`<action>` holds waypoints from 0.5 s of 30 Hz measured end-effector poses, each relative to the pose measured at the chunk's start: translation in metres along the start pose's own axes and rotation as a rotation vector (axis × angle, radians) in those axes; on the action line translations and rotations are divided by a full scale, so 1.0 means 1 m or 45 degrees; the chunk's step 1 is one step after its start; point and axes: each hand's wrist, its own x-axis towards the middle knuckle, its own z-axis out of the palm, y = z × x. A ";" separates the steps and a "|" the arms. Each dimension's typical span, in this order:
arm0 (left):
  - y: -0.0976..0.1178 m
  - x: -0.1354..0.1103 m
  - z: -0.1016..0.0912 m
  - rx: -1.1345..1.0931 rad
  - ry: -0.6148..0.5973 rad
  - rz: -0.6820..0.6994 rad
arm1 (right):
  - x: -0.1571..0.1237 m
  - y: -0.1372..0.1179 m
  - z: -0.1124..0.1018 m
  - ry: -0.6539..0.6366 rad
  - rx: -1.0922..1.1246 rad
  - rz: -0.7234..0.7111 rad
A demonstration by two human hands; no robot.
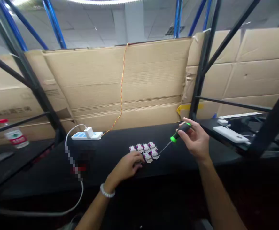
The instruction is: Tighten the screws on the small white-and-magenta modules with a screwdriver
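My right hand (195, 139) grips a screwdriver (181, 131) by its black and green handle. The thin metal shaft slants down to the left, its tip beside the near right unit of a group of small white and purple parts (146, 148). These parts lie close together in two rows on the black table (110, 156). At the left end of the near row rests my left hand (127, 165), fingers curled against the parts. What its fingertips hold, if anything, is hidden. A pale beaded bracelet (107, 191) circles the left wrist.
A white power strip (88, 135) with a plugged-in charger sits at the back left, its white cable (68, 137) looping forward. Cardboard panels (129, 80) and black rack posts (200, 73) stand behind. A water bottle (16, 135) is far left; white devices (230, 134) lie right.
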 end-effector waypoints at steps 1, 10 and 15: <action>0.000 0.000 0.000 -0.007 0.006 -0.007 | 0.004 0.012 -0.003 0.072 0.110 0.071; -0.006 0.002 0.006 -0.026 0.053 -0.064 | 0.015 0.089 -0.010 0.381 0.620 0.569; -0.006 0.002 0.005 -0.027 0.054 -0.057 | 0.008 0.089 -0.005 0.349 0.595 0.582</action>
